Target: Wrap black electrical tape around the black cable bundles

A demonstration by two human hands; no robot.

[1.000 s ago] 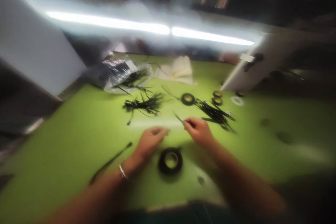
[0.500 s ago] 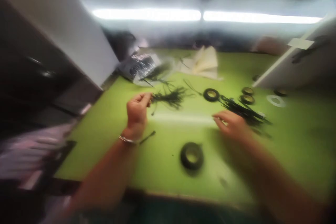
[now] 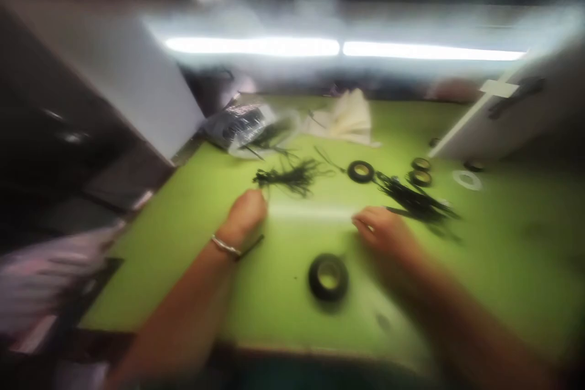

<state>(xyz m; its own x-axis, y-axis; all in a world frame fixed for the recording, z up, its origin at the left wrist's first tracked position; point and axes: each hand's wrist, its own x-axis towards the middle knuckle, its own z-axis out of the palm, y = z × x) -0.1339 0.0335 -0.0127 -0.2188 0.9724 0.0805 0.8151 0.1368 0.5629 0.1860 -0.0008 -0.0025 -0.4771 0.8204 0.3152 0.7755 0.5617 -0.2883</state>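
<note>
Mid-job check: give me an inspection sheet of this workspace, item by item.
Surface: green table; a small dark speck left of the big roll.
Job's things: big roll flat near the front edge, black.
Clutter: clear bag and pale cloth at the back; white ring on the right.
Hands: left hand by the left bundle, right hand by the right one; grip unclear.
Cables: left bundle and right bundle, both loose-ended.
Surroundings: lit tubes behind; panels either side.
</note>
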